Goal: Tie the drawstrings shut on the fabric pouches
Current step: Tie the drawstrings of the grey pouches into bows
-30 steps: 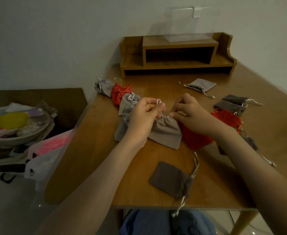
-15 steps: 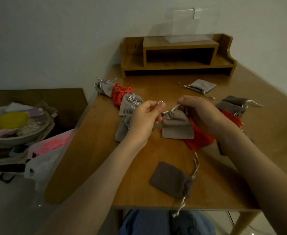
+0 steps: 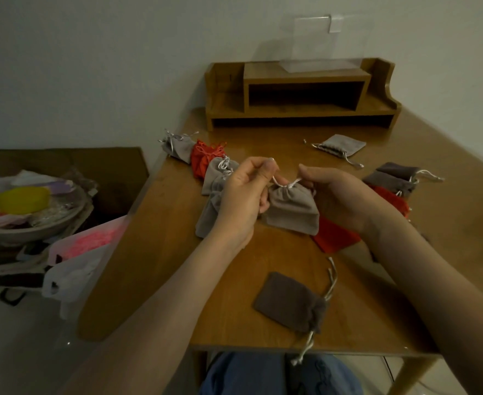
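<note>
A light grey pouch (image 3: 293, 208) hangs between my hands above the wooden table (image 3: 263, 252), its mouth gathered. My left hand (image 3: 241, 201) pinches the left white drawstring end, and my right hand (image 3: 340, 195) pinches the right end. A red pouch (image 3: 334, 235) lies flat under my right wrist. A brown pouch (image 3: 291, 302) lies near the front edge, its cords trailing over the edge. Tied grey and red pouches (image 3: 206, 161) sit in a row at the left. More grey pouches (image 3: 394, 178) lie at the right, and one (image 3: 338, 146) further back.
A wooden desk shelf (image 3: 300, 92) stands at the back against the wall, with a clear acrylic stand (image 3: 325, 41) on top. Left of the table, a bowl of clutter (image 3: 26, 206) and plastic bags (image 3: 74, 263) sit lower down.
The grey pouch was lifted off the table and its mouth was drawn closed. Both hands rose slightly and now pull the cord ends apart.
</note>
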Tool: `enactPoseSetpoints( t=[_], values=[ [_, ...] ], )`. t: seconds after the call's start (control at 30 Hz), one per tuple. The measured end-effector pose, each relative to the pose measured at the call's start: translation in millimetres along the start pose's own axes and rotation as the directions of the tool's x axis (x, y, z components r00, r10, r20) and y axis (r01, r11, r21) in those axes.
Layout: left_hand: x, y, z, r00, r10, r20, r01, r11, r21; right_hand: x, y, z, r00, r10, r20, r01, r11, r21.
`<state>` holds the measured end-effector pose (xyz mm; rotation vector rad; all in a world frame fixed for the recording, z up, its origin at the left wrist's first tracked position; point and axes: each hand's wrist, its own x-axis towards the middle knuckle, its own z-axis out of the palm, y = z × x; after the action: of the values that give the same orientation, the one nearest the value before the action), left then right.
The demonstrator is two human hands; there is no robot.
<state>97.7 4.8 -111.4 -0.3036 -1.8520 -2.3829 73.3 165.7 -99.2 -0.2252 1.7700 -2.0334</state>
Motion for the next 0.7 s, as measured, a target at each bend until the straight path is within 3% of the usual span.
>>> enactPoseSetpoints(
  t=[0.13,0.3,0.47,0.7],
  values=[
    [1.6,-1.8,-0.9,0.998,-0.058,0.020,0.058,0.997,-0.052,3.2,3.9,-0.4,0.999,0.036,0.003,-0.036,0.999,-0.005],
    [3.4,0.3,0.7,0.981,-0.139,0.133,0.168,0.955,-0.243,2.2,-0.8,-1.4,0.990,0.139,-0.021,-0.132,0.973,0.188],
    [7.0,-7.3,-2.2,0.983,-0.182,0.030,0.184,0.976,-0.115,0.2,-1.2,2.1,0.999,0.047,0.016,-0.050,0.978,0.202],
    [8.7,-10.0,1.2,0.978,-0.201,-0.063,0.202,0.979,0.002,-3.0,0.4,4.5,0.968,-0.170,0.183,0.179,0.983,-0.032]
  ],
)
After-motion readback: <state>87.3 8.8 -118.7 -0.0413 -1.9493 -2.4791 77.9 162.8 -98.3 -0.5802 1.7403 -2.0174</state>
